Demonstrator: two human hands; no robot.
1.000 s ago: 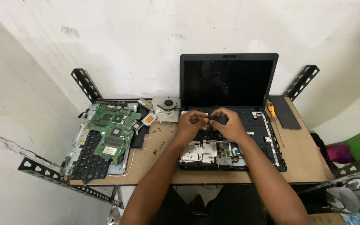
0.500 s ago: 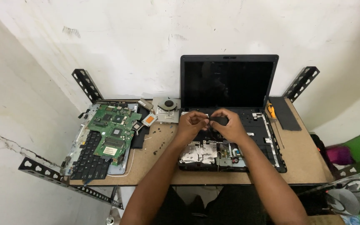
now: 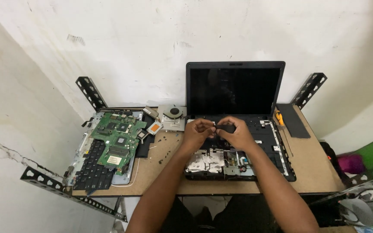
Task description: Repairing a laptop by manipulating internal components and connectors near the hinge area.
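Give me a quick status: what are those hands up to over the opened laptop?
Left hand and right hand pinch a small black part between them. Opened laptop underneath, screen dark. Green circuit board off left; nothing in the way.

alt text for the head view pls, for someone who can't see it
Two hands, left and right, pinch a small black part over an opened laptop on a wooden table. A green circuit board lies on a keyboard to the left.
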